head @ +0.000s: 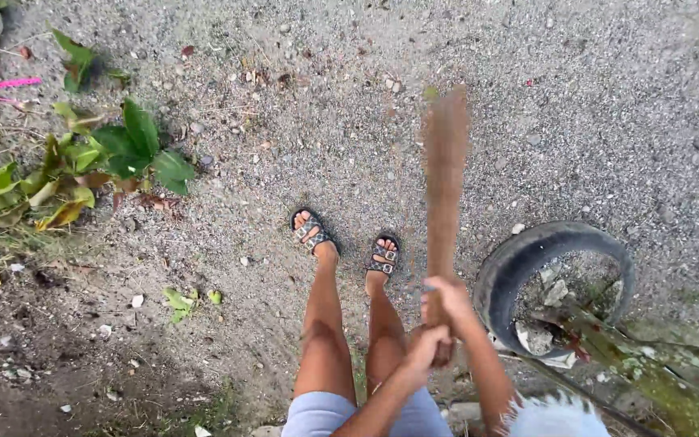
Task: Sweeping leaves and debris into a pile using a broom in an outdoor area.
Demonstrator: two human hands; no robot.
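Head view, looking straight down at gravel ground (349, 97). At far left, a cluster of green and yellowing leafy plants (107, 162) lies at the edge of the gravel, with a pink strip (14, 82) above it and scattered leaf scraps (180, 301) lower down. Centre: the person's two bare legs, with feet in dark buckled sandals (348, 243), stand on the gravel; the hem of light shorts (325, 414) shows at the bottom edge.

Right of the legs, both hands meet on one stick broom (444, 178). The left hand (426, 344) is clenched around the lower end of the handle; the right hand (446, 298) is clenched around the handle just above it, touching the left. The broom extends up and away from the hands, its brown bristle end blurred, over the gravel just right of the sandals; whether the bristles touch the ground cannot be told.

Further right, an old black tyre (519, 255) lies flat on the ground, with stones and debris inside its ring. A mossy, greenish branch or post (649, 368) slants across the tyre's lower right side. A pale, fringed object (556, 417) shows at the bottom edge, beside the right forearm.
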